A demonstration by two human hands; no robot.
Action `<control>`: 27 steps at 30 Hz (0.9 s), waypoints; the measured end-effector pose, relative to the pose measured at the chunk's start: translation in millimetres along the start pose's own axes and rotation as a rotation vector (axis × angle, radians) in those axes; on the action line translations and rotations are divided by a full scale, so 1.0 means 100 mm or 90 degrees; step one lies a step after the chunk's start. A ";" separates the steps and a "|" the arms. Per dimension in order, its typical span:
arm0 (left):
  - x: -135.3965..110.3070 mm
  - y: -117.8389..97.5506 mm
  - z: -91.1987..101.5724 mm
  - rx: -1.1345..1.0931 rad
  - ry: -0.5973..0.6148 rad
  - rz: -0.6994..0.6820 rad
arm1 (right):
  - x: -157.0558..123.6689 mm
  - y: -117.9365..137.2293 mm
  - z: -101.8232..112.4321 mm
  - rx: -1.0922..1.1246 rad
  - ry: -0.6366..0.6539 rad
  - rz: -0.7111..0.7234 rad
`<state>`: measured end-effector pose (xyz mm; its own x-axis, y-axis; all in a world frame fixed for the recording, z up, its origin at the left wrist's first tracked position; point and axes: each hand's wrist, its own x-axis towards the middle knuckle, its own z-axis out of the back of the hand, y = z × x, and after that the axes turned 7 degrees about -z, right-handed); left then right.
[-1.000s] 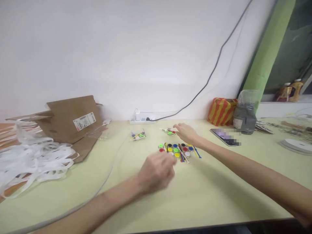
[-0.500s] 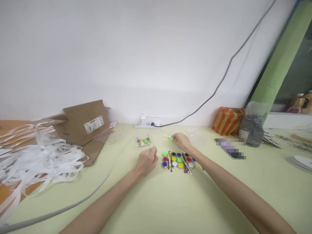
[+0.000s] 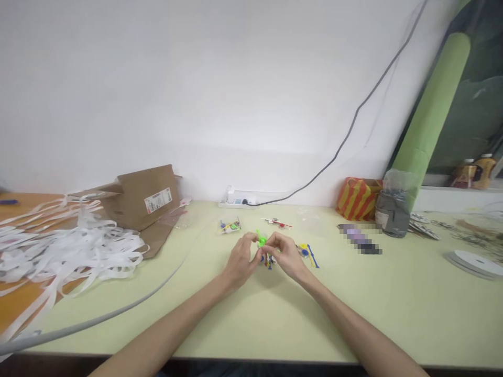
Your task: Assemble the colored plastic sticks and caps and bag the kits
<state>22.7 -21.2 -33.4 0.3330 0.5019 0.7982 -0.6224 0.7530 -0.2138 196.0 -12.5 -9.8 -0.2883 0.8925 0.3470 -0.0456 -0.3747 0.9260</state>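
Observation:
A small bright green plastic piece (image 3: 261,240) is pinched between the fingertips of both hands. My left hand (image 3: 240,261) closes on it from the left, and my right hand (image 3: 286,255) from the right. Just below the fingers, a few coloured plastic sticks (image 3: 269,263) show on the table; most of the rows of round pieces are hidden behind my hands. To the right of my right hand lie a round yellow piece (image 3: 303,246) and yellow and blue sticks (image 3: 313,256). Farther back are some red and white pieces (image 3: 280,224).
A small clear bag of coloured parts (image 3: 230,226) lies behind my left hand. White ribbon (image 3: 78,256) and a cardboard box (image 3: 146,201) cover the left. A power strip (image 3: 237,203) is by the wall; a striped bag (image 3: 359,199) and grey container (image 3: 392,214) stand right.
My right hand has come back toward me, bringing the green piece to meet my left hand. Red and white pieces now show where it was. The view has shifted, and the table's front edge appears.

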 end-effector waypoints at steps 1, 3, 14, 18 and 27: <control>0.00 0.01 0.00 -0.019 0.008 0.008 | 0.00 -0.01 0.00 0.026 0.011 -0.012; 0.00 0.01 0.01 -0.062 0.020 0.040 | 0.01 -0.02 0.02 0.076 0.036 -0.035; 0.12 -0.01 0.08 -0.163 0.110 0.005 | -0.09 -0.01 -0.03 0.143 0.060 -0.063; 0.15 0.06 0.09 -0.089 0.089 -0.026 | -0.14 0.04 -0.07 0.087 0.020 -0.034; 0.14 -0.01 0.12 -0.019 0.146 -0.098 | -0.23 0.15 -0.02 -0.170 -0.060 0.080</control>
<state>19.3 -20.0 -15.6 0.5758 0.4609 0.6753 -0.5321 0.8383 -0.1184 199.8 -38.9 -4.4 -0.2182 0.8492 0.4808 -0.2690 -0.5259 0.8069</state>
